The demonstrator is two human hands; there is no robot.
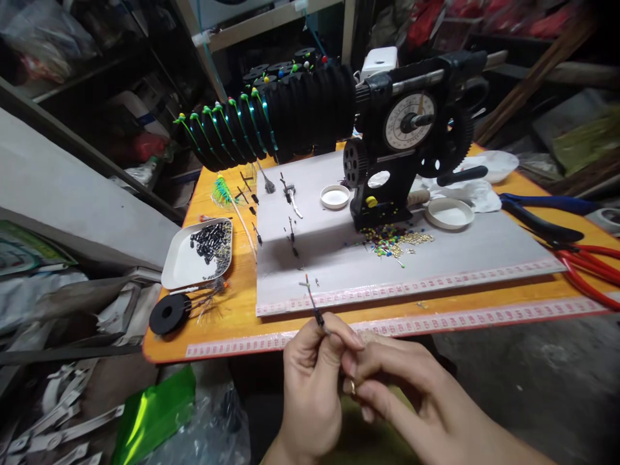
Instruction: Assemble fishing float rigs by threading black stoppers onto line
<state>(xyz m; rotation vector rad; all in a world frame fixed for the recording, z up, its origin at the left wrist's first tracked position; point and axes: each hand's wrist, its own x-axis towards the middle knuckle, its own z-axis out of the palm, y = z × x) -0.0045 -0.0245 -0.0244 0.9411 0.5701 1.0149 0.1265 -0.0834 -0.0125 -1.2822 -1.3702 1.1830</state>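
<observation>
My left hand (314, 381) is closed, its thumb and forefinger pinching a thin dark stem (312, 302) with a black sleeve at its lower part and an orange tip. Close against it, my right hand (402, 387) is also closed, with a small gold-coloured metal piece (352, 387) between thumb and fingertips. The exact kind of both pieces is too small to tell. Both hands are in front of the table's near edge. On the pale board (334, 278) beyond them lie several small black sleeved pieces (294, 250) and a pile of coloured beads and gold bits (392, 239).
A black geared winding machine (407, 135) with a dial carries a ridged black drum (310, 106) wound with green line. Left stands a white tray (177, 261) of black parts beside a black spool (169, 314). Blue-handled pliers (542, 219) and red-handled pliers (586, 265) lie right.
</observation>
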